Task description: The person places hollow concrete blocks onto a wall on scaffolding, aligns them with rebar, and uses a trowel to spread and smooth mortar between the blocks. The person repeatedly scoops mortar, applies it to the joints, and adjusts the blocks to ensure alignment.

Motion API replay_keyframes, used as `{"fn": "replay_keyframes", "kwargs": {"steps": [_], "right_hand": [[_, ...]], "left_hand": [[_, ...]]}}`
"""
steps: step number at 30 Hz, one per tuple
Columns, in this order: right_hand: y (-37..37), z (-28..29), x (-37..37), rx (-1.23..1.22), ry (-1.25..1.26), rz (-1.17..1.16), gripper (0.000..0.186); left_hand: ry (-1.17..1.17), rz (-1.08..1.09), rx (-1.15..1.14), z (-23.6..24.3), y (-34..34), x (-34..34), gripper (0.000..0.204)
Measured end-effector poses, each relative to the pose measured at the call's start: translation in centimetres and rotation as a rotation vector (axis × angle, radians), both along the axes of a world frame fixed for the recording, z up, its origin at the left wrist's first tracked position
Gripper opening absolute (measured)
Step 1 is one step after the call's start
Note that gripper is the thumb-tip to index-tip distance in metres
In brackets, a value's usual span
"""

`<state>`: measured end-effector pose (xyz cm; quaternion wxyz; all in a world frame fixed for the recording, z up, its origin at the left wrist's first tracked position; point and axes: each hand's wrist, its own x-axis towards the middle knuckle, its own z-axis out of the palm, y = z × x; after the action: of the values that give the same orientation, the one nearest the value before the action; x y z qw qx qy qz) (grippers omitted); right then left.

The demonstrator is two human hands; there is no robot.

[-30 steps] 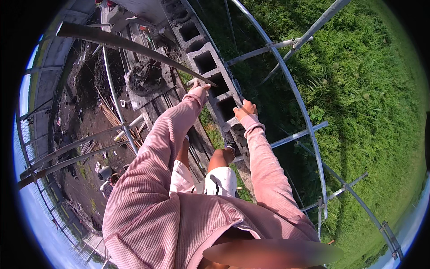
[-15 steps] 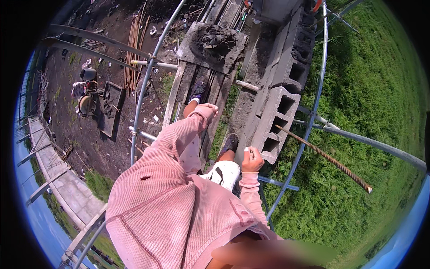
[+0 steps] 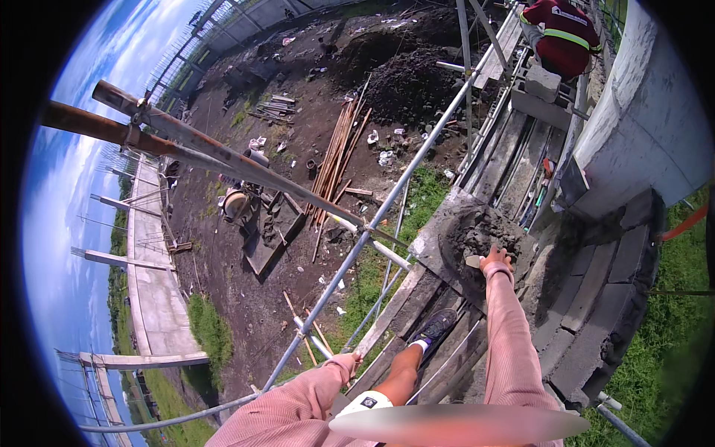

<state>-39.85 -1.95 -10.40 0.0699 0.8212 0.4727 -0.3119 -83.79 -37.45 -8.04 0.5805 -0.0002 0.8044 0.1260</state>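
My right hand [image 3: 497,261] reaches down to a heap of wet grey mortar [image 3: 480,230] on a mortar board [image 3: 428,242]. Its fingers are apart. Beside its thumb a small pale flat piece [image 3: 473,261] sticks out of the mortar; its kind cannot be told. My left hand [image 3: 345,366] is low at the left, next to the end of a scaffold plank [image 3: 389,311]. Its fingers are curled, and whatever may be inside them is hidden. My shoe [image 3: 436,325] stands on the planks between both arms.
A curved block wall [image 3: 596,290] rises at the right beside a round concrete column [image 3: 644,112]. Scaffold pipes [image 3: 424,175] cross at the left. A co-worker in a dark red shirt [image 3: 562,33] crouches farther along, behind loose blocks [image 3: 542,83]. Below lie a mixer [image 3: 237,205] and mixing trough [image 3: 274,235].
The view has swung toward the mortar board and column. My right hand has gone from beside the hollow blocks to the mortar. My left hand is now lower, near the plank end.
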Motion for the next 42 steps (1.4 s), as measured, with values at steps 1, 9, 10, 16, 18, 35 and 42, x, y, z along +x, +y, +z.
{"fn": "replay_keyframes", "kwargs": {"steps": [1, 9, 10, 16, 18, 35, 42], "right_hand": [[1.2, -1.4, 0.5, -0.143, 0.075, 0.058, 0.048], [-4.8, -2.0, 0.6, -0.230, 0.115, -0.010, 0.039], [-7.7, -0.6, 1.2, -0.130, 0.135, -0.036, 0.042], [-31.7, 5.5, 2.4, 0.193, 1.055, -0.776, 0.022], [-40.0, 7.1, 1.9, 0.136, 1.114, -0.691, 0.038], [-67.6, 8.5, 1.6, -0.660, 0.145, -1.126, 0.055], [-60.5, 11.0, 5.8, -0.550, 0.087, -1.114, 0.055]], "left_hand": [[0.053, 0.009, -0.056, 0.5, -0.1, -1.4, 0.025], [-0.099, 0.002, -0.237, 1.9, 2.5, 2.1, 0.028], [-0.170, -0.005, -0.262, 2.1, 2.7, 3.5, 0.029], [-0.461, 0.040, 0.266, 2.6, 5.2, 10.6, 0.022], [-0.371, -0.048, 0.389, 3.3, 3.7, 11.6, 0.026], [-0.314, -0.197, 0.132, 4.1, 4.3, 2.5, 0.023], [-0.332, -0.241, 0.070, 4.0, 8.1, -0.7, 0.025]]}}
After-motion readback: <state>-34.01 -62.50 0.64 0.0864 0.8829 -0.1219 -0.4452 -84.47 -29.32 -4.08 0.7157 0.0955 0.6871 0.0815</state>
